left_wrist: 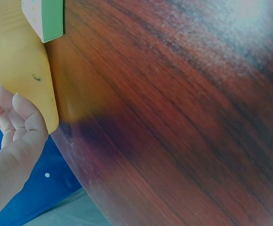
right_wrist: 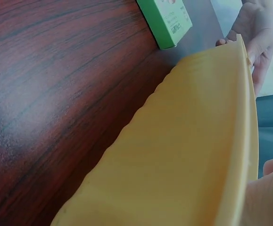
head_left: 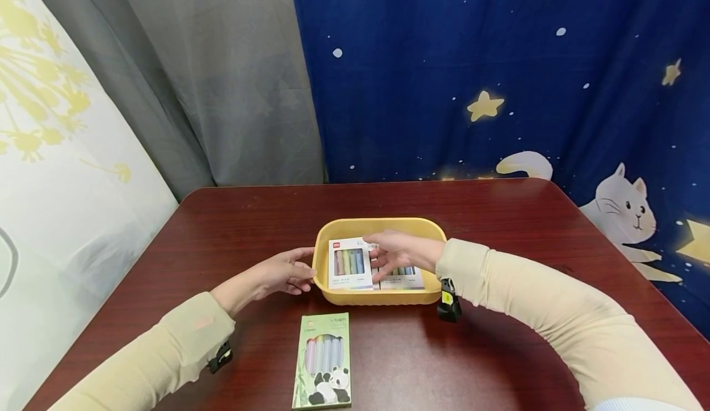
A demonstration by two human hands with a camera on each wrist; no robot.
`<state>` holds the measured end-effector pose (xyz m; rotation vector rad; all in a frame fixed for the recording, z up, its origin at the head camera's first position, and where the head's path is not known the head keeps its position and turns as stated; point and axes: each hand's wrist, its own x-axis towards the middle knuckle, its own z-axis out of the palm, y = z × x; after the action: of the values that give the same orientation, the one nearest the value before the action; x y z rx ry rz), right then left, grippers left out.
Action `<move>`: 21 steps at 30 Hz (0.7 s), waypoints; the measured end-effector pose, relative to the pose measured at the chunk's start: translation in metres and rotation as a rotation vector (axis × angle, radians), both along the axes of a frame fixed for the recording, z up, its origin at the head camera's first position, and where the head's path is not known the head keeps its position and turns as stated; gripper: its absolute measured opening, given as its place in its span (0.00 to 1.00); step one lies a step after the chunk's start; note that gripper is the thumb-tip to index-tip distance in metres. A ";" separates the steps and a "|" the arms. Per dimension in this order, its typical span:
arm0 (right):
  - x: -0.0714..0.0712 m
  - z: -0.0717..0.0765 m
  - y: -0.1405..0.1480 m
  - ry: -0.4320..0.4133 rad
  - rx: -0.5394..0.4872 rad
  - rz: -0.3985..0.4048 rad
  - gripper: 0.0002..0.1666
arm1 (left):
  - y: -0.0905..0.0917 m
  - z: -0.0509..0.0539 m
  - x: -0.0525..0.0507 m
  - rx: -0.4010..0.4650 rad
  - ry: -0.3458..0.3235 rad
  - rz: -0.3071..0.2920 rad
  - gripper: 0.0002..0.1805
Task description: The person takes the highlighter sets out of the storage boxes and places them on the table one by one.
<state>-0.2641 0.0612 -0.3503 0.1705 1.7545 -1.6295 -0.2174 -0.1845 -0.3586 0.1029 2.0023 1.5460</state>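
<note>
A yellow plastic basket [head_left: 379, 298] stands on the table with two white boxes inside, side by side. Coloured sticks show through the window of the left white box [head_left: 350, 280]. My right hand [head_left: 396, 252] reaches into the basket, fingers spread over the right white box [head_left: 402, 283] and close to the left box's edge. It partly covers the right box. At the basket's left end, my left hand [head_left: 283, 272] holds the rim; its curled fingers meet the outer wall in the left wrist view. A green panda box of coloured pens [head_left: 322, 362] lies in front of the basket.
The dark red wooden table [head_left: 249, 214] has rounded back corners. Behind it hang a grey curtain [head_left: 238, 90] and a blue curtain [head_left: 410, 90] with stars and a cat. White patterned cloth [head_left: 66, 214] hangs at the left.
</note>
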 end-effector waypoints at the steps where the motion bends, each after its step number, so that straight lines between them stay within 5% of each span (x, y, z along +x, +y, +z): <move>1: 0.000 0.000 0.000 0.000 0.010 -0.006 0.31 | 0.000 0.000 0.000 0.000 0.000 -0.001 0.37; 10: 0.000 0.000 0.000 0.039 0.056 -0.003 0.22 | 0.000 -0.001 0.000 0.001 0.002 -0.006 0.38; 17: 0.002 -0.001 -0.002 0.019 0.013 0.004 0.04 | 0.000 0.001 0.000 -0.003 0.005 -0.009 0.37; 21: 0.003 -0.003 -0.002 0.009 -0.028 0.019 0.04 | 0.000 0.001 0.000 -0.001 0.005 -0.013 0.37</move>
<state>-0.2615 0.0591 -0.3533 0.1323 1.7341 -1.6430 -0.2171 -0.1841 -0.3571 0.1190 2.0020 1.5381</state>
